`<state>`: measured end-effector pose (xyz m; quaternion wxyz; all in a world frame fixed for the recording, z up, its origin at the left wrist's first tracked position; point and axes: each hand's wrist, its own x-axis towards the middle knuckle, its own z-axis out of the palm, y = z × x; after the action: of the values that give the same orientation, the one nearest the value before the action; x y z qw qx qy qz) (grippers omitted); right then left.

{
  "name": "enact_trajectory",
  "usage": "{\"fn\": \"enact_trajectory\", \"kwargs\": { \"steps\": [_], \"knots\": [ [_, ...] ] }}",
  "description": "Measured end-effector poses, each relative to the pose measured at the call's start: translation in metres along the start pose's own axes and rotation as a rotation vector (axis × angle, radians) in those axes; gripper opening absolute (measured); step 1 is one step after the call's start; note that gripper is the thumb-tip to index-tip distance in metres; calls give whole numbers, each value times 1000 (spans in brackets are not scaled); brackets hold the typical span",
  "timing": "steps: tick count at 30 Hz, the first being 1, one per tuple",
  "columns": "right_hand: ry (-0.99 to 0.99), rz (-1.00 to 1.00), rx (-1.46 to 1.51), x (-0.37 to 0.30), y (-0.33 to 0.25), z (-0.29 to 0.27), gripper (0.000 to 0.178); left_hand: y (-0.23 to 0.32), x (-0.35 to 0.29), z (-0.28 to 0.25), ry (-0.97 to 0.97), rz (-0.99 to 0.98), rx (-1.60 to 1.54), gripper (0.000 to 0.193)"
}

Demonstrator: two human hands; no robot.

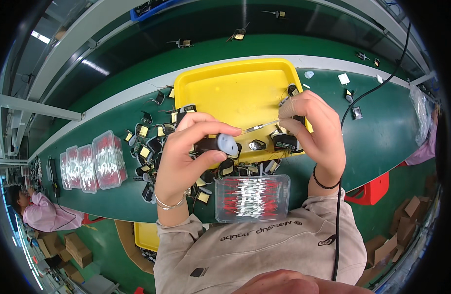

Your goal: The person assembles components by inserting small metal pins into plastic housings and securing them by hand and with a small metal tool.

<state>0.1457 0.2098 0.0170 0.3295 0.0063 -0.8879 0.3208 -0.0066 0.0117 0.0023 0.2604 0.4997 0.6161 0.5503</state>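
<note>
My left hand [183, 144] is closed around a small black device with a rounded grey-blue end [227, 145]. Between my hands stretches a thin white-and-silver strip [258, 127]; the fingertips of my right hand [317, 127] pinch one end, and its other end meets my left index finger. Both hands are above the near part of a yellow tray [235, 67]. Below them in the tray are a small black part [257, 144] and other black housings [285, 141]. A clear plastic box [218, 215] with many thin red-and-white pieces stands closest to me.
Loose black parts with yellow patches [146, 151] crowd the table left of the tray. Further left stand several clear boxes of red-and-white pieces [108, 161]. A black cable [372, 90] hangs on the right, near a red stool [371, 191]. Another person [46, 211] sits at far left.
</note>
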Motion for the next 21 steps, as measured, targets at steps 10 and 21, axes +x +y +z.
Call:
{"fn": "enact_trajectory", "kwargs": {
  "steps": [10,21],
  "knots": [
    [64,-112,167,-9,-5,-9,33,-1,8,0,-358,40,20,28],
    [-41,27,626,-6,-3,11,30,4,8,7,-330,129,-95,30]
  ]
}}
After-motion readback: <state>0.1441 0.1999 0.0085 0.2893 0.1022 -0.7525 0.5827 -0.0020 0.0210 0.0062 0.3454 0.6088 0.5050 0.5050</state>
